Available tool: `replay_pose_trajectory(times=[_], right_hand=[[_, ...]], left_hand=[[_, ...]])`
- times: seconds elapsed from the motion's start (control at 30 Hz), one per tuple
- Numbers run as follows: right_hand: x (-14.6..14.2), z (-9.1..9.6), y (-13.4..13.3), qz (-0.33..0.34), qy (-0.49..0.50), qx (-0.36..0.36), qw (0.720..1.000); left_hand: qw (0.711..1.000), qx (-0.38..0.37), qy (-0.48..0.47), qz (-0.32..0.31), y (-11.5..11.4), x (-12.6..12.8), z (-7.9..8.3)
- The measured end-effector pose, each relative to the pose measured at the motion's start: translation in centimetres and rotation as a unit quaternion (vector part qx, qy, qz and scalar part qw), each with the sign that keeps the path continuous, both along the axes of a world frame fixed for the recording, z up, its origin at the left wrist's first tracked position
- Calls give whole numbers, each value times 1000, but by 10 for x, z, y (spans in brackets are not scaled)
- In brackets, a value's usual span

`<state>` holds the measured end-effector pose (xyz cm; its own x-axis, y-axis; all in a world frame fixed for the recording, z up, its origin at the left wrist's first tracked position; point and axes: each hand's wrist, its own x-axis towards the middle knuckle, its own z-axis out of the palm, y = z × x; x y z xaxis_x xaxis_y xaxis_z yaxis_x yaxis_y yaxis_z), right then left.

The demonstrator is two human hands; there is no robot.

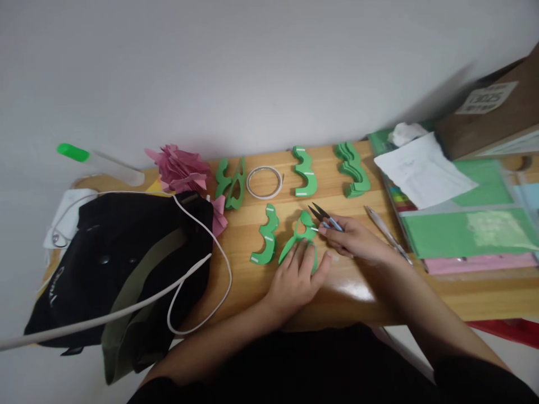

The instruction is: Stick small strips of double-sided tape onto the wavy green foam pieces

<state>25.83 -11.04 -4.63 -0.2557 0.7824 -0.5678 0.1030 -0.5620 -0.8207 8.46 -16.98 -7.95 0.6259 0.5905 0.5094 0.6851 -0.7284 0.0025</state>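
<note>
My left hand (297, 275) lies flat with fingers stretched out, pressing a looped green paper piece (304, 227) onto the wooden table (362, 292). My right hand (353, 238) is closed round small thread snips (322, 216) with a blue handle, their dark blades pointing at the green piece. A wavy green paper shape (266, 235) lies just left of my left hand.
More green shapes (306, 171), a stack of them (352, 168), a tape roll (264, 182) and pink folded paper (179, 168) lie behind. A black bag (109, 264) with a white cable sits left. Coloured paper sheets (467, 230), a pen (387, 233) and a cardboard box (492, 118) are right.
</note>
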Motion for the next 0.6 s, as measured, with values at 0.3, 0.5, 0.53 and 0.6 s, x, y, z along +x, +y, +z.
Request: replay_pose_trajectory(times=[0.3, 0.5, 0.53, 0.6], right_hand=[[0, 0, 0, -16, 12, -12, 1000], [-1, 0, 1, -16, 5, -11, 1000], [-1, 1, 1, -16, 4, -12, 1000], [-1, 2, 1, -17, 2, -14, 1000]], left_hand=[[1000, -1, 0, 5, 5, 0, -1], [1000, -15, -3, 1, 4, 0, -2], [1000, -18, -4, 0, 4, 0, -3], [1000, -18, -9, 1, 3, 0, -4]])
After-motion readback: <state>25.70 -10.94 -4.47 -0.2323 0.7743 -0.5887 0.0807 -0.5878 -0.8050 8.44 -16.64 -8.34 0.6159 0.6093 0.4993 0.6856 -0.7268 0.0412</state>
